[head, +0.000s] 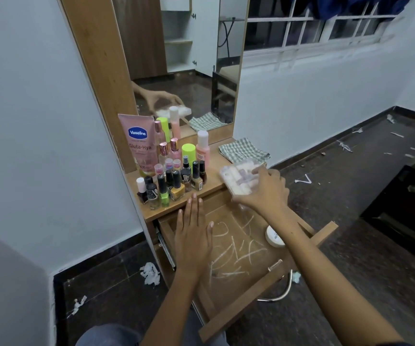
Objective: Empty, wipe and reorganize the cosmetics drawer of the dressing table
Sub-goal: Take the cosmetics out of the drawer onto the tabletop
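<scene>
The drawer (238,258) of the dressing table is pulled out below the wooden tabletop (209,166), and white streaks are seen across its bare bottom. A round white jar (273,237) is left inside, at the drawer's right side, partly hidden under the right forearm. The left hand (194,236) is held flat over the drawer's back left corner, its fingers straight and pressed together, the tips reaching the tabletop edge. A clear plastic box (238,177) of small pale items is gripped by the right hand (267,189) above the drawer's back right corner, at the tabletop edge; the fingers are curled over the box's near side. Behind the drawer, on the tabletop's left part, nail polish bottles (171,186) are grouped, with a pink Vaseline tube (139,143) and taller bottles behind them. A checked cloth (242,149) is laid on the tabletop beyond the box, near the mirror (184,58). Crumpled tissue (149,273) is seen on the floor left of the drawer.
</scene>
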Available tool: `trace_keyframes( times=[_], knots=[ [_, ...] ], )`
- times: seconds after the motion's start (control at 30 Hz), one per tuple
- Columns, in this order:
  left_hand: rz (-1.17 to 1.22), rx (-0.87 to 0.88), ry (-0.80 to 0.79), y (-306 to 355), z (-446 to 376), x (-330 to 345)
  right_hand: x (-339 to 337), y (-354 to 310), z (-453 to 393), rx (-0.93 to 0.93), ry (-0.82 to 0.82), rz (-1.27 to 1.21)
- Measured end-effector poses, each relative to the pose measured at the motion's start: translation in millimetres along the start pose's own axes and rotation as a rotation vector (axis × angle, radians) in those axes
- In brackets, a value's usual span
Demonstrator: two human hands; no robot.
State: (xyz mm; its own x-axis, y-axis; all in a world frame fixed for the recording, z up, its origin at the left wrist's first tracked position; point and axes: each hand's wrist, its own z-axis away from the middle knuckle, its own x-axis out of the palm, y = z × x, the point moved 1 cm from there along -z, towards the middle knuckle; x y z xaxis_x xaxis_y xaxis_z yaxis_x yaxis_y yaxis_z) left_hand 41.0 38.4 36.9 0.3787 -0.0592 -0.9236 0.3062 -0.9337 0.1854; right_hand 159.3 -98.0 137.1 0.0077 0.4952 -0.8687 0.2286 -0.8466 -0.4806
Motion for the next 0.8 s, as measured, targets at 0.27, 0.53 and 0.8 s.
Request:
trace_keyframes(
  times=[0.27, 0.53, 0.8],
  knots=[
    [0.022, 0.001, 0.005, 0.7, -1.3, -0.5, 21.6, -49.5, -84.8, -0.058, -0.042, 0.007],
    [-0.008, 0.000, 0.007, -0.1, -2.2, 2.2, 33.8, -30.9, -78.7, -0.180, -0.052, -0.021],
    [0.006, 0.005, 0.011, -0.6, -0.6, 1.4, 57.5, -23.4, -42.6, -0.221, 0.065, -0.128]
  ],
)
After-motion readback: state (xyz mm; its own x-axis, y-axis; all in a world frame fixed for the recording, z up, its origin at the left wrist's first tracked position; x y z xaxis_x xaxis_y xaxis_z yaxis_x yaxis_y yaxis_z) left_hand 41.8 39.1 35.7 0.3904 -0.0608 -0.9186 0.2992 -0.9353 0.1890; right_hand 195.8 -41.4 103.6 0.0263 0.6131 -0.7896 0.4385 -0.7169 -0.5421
